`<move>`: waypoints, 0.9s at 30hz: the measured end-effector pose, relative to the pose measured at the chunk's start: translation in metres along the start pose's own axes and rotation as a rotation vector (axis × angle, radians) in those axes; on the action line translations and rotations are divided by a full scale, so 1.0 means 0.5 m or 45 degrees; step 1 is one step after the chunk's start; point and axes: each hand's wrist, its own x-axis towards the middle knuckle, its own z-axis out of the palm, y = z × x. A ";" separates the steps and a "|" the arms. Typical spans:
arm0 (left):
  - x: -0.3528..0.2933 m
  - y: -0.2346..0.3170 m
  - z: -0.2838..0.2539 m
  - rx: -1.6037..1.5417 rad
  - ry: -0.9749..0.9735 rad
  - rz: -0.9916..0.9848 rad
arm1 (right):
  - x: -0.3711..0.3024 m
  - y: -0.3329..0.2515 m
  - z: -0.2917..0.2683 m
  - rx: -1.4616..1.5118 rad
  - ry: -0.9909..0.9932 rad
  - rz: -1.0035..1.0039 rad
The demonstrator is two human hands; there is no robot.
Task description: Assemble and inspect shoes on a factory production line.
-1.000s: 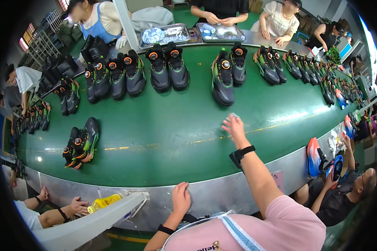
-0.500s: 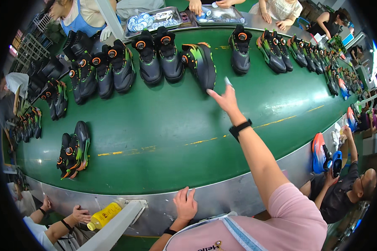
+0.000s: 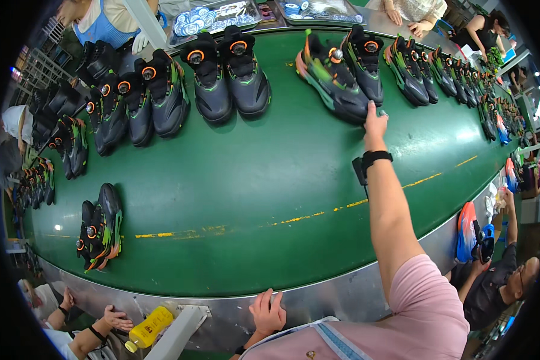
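Observation:
My right hand [image 3: 375, 127] reaches far across the green surface and pinches the toe of a black sneaker [image 3: 336, 90] with green and orange trim. That sneaker is turned at an angle and slightly blurred. Close against it on the right stands a matching sneaker [image 3: 366, 66], toe toward me. My left hand [image 3: 268, 312] lies on the metal edge [image 3: 324, 294] in front of me, fingers apart and holding nothing. To the left of the held shoe, two similar sneakers [image 3: 240, 78] stand side by side.
More black sneakers [image 3: 168, 99] line the far side, left and right. A pair [image 3: 102, 228] sits near left. Trays of round blue-and-white pieces [image 3: 195, 21] stand behind. A yellow bottle [image 3: 150, 329] and a grey post [image 3: 183, 330] are near left. Co-workers surround the surface.
My right hand has taken hold of the single sneaker's toe and swung it rightward, beside its match. My left hand stays on the edge. A co-worker's hands have left the far tray.

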 end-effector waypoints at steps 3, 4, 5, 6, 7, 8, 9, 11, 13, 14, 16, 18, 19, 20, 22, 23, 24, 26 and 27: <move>-0.010 -0.012 -0.012 0.051 -0.012 -0.027 | -0.021 -0.065 0.012 0.088 -0.759 0.316; -0.011 -0.013 -0.016 0.054 -0.017 -0.032 | -0.008 -0.052 0.025 0.097 -0.773 0.319; -0.006 -0.008 -0.016 0.035 -0.021 -0.024 | 0.043 -0.036 0.019 -0.134 -0.525 0.151; -0.002 -0.006 -0.012 0.035 -0.010 -0.023 | 0.086 -0.019 0.018 -0.359 -0.280 -0.010; -0.004 -0.006 -0.012 0.023 -0.025 -0.020 | 0.111 0.000 0.013 -0.064 -0.227 0.155; -0.006 -0.007 -0.012 0.019 -0.037 -0.023 | 0.114 0.014 0.019 0.233 -0.182 0.324; -0.010 -0.012 -0.018 0.028 -0.044 -0.044 | 0.089 0.001 0.025 0.405 -0.119 0.450; -0.016 -0.018 -0.021 0.057 -0.040 -0.055 | 0.098 -0.016 0.038 0.361 -0.041 0.402; -0.011 -0.017 -0.017 0.026 -0.062 -0.039 | 0.164 -0.030 0.034 0.418 0.024 0.344; -0.016 -0.016 -0.021 0.034 -0.060 -0.042 | 0.166 -0.036 0.039 0.533 0.022 0.348; -0.019 -0.015 -0.024 0.009 -0.032 -0.057 | 0.170 -0.040 0.045 0.428 0.005 0.397; -0.005 -0.020 -0.015 0.000 0.002 -0.033 | 0.180 -0.045 0.045 0.541 -0.352 0.330; 0.000 -0.017 -0.019 -0.013 -0.002 -0.035 | 0.181 -0.029 0.044 0.693 -0.595 0.140; 0.003 -0.016 -0.026 0.000 -0.006 -0.056 | 0.132 -0.024 0.060 0.608 -0.463 0.178; 0.038 -0.033 -0.037 -0.083 -0.083 -0.061 | 0.055 -0.032 0.024 0.531 -0.531 0.153; 0.062 -0.037 -0.043 -0.157 -0.153 -0.094 | 0.026 -0.022 0.011 0.560 -0.639 0.109; 0.094 -0.038 -0.048 -0.230 -0.221 -0.127 | -0.004 -0.016 -0.005 0.591 -0.747 0.062; 0.256 -0.029 -0.034 -0.558 0.100 -0.129 | -0.068 0.001 -0.056 0.584 -0.832 0.012; 0.351 -0.019 -0.042 -0.526 0.167 -0.070 | -0.102 0.011 -0.074 0.590 -0.823 -0.011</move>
